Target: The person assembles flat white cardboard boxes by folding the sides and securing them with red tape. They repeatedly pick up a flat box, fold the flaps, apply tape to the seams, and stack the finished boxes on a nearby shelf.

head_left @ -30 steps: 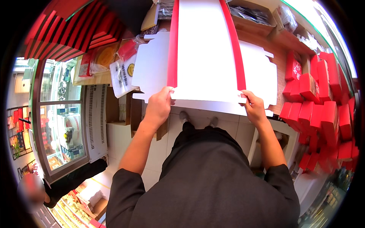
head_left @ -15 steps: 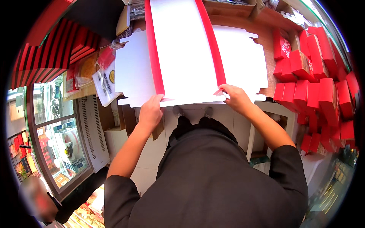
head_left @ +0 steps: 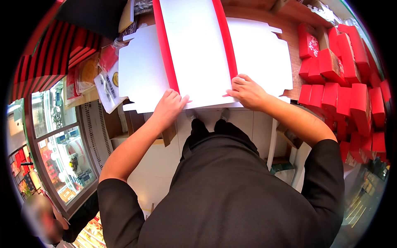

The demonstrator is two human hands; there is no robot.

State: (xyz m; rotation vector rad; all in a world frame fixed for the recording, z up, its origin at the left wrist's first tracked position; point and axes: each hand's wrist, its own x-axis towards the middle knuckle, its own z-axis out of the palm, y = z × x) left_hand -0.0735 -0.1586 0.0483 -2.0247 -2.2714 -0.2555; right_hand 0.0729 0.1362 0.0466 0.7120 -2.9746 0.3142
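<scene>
A cardboard box blank lies before me, its long white panel (head_left: 194, 45) bordered by two red side strips. My left hand (head_left: 168, 106) is closed on its near left corner, fingers bent round the end of the left red strip (head_left: 168, 68). At the near right corner, my right hand (head_left: 248, 91) pinches the end of the right red strip (head_left: 228, 53). Small red tabs show beside both hands. White notched card (head_left: 264, 53) spreads out on both sides; whether it is one piece with the panel I cannot tell. The fingertips are partly hidden.
Many red boxes (head_left: 331, 95) are stacked at the right on the brown table (head_left: 294, 66). Plastic-wrapped packets (head_left: 108, 91) lie at the left, near a red-and-black striped stack (head_left: 45, 62). Another person (head_left: 43, 219) is at the lower left, beside a glass door (head_left: 62, 144).
Both hands have shifted slightly away from me, and the right has moved inward to the left. The fingers now press closer over the red corners. The whole view has shifted a little.
</scene>
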